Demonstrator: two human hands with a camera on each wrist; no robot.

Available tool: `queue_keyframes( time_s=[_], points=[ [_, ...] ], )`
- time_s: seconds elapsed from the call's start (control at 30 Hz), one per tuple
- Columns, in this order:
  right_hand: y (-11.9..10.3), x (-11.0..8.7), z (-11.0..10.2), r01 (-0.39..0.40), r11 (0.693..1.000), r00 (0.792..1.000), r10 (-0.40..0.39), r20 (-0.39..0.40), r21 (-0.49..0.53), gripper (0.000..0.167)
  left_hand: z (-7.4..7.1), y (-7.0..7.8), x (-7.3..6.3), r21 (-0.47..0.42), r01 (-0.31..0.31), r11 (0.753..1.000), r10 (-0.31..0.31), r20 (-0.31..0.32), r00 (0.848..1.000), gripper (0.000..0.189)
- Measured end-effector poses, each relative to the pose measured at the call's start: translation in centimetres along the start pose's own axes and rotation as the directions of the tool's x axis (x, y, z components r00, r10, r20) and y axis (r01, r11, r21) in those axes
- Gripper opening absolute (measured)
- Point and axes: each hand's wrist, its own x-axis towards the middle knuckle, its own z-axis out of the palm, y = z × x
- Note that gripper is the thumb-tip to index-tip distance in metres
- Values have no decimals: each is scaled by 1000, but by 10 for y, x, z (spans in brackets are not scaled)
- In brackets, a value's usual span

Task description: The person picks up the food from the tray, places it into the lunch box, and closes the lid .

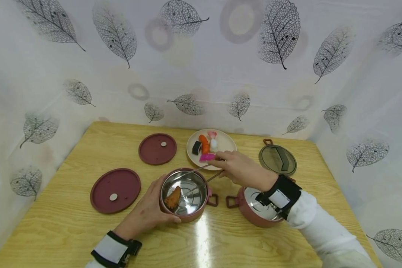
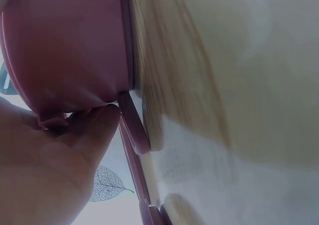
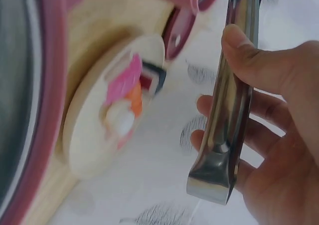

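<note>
A pink pot (image 1: 197, 216) with a shiny steel inside stands on the table, and my left hand (image 1: 149, 210) grips its left side, thumb at the front. In the left wrist view, fingers touch the pot's wall (image 2: 75, 45) beside its handle. An orange-brown toy food piece (image 1: 173, 198), like fried food, lies inside at the left. My right hand (image 1: 242, 167) holds metal tongs (image 3: 224, 130). Their arms are spread and reach into the pot, apart from the food piece. Behind the pot is a cream plate (image 1: 227, 143) with toy sushi, including a pink piece (image 1: 207, 157).
A second pink pot (image 1: 254, 217) stands at the right, partly under my right forearm. Behind it lies a glass lid (image 1: 271, 158) with a dark handle. Two dark red round lids or trays lie at the left, one nearer (image 1: 120, 182) and one farther (image 1: 154, 150).
</note>
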Motion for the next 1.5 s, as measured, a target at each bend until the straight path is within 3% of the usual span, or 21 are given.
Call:
queue_keyframes(
  time_s=[0.2,0.5,0.97,1.3,1.5],
  points=[
    [22,-17,-9,-134,989,990,137,-45,58,47,0,0,0,-2,12,1000,-12,2,1000,133],
    [46,-39,-1,-317,947,948,319,-24,50,43,-2,2,0,-2,28,1000,-27,12,1000,134],
    [53,-49,20,-393,916,919,393,-19,-80,40,-2,3,2,-2,31,1000,-31,14,999,134],
    [50,-47,26,-447,891,894,447,-17,-83,30,-1,3,1,19,21,1000,-22,9,1000,134],
    [51,-49,27,-442,893,897,440,-40,-82,27,0,4,0,9,37,999,-37,20,999,135]
  ],
)
